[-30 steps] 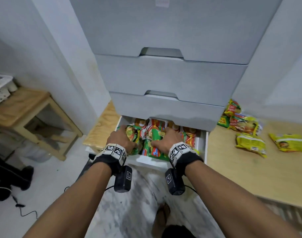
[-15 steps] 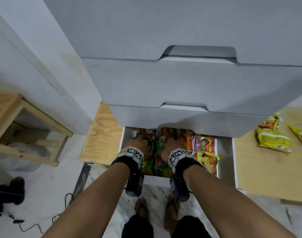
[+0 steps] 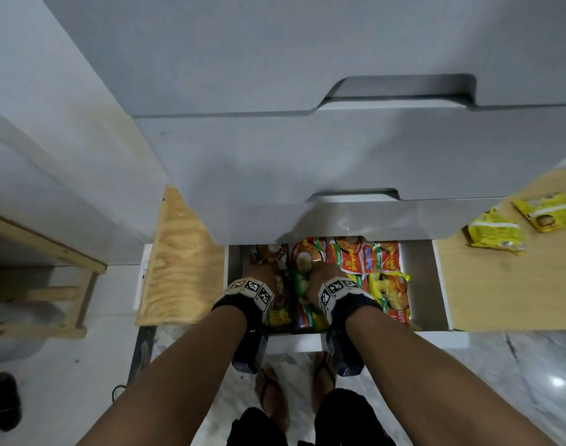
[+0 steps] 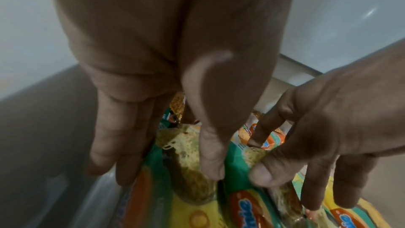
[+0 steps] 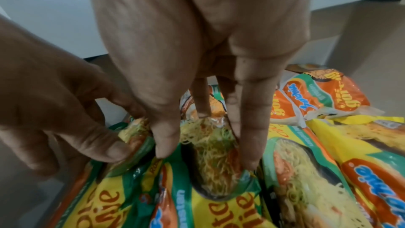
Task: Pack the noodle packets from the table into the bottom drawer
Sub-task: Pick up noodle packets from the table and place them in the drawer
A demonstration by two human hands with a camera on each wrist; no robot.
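Note:
The white bottom drawer (image 3: 442, 284) stands pulled out, filled with rows of red, green and yellow noodle packets (image 3: 365, 256) standing on edge. Both hands are down inside it, at its left half. My left hand (image 3: 264, 280) holds a green and yellow packet (image 4: 192, 188) between thumb and fingers (image 4: 122, 171). Beside it my right hand (image 3: 323, 278) pinches the neighbouring green packet (image 5: 214, 179) the same way, thumb on one side and fingers (image 5: 249, 153) on the other. Two yellow packets (image 3: 495, 235) lie on the wooden table (image 3: 500, 291) at the right.
The shut grey upper drawers (image 3: 339, 149) overhang the back of the open drawer. A plywood panel (image 3: 181, 252) stands left of the drawer, a wooden frame (image 3: 78, 284) further left. My sandalled feet (image 3: 272, 394) are on the marble floor just before the drawer front.
My head has come closer and now looks more steeply down. Both hands have gone deeper into the drawer, still with their green packets. Fewer table packets are in view.

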